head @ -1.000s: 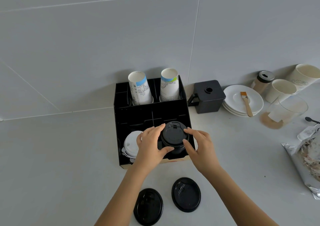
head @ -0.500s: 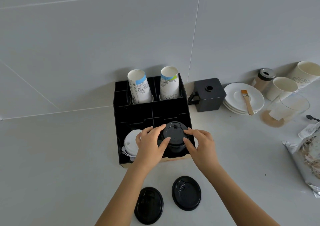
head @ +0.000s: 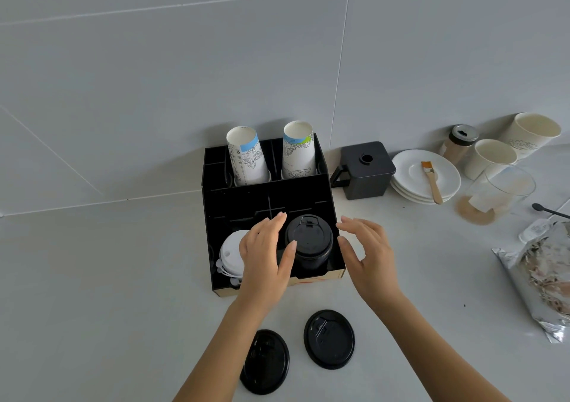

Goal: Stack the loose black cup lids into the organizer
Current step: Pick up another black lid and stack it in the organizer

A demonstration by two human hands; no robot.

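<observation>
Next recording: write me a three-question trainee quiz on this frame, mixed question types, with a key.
1. True or false: both hands are gripping the black lid stack in the organizer.
2. How many loose black lids lie on the counter in front of the organizer?
3. Multiple choice: what sits in the compartment left of the black lid stack? A) white lids B) paper cups C) a brush

Key
1. False: the left hand and the right hand are open on either side of the stack; only the left thumb seems near it.
2. Two: the left loose lid and the right loose lid.
3. A, the white lids.
</observation>
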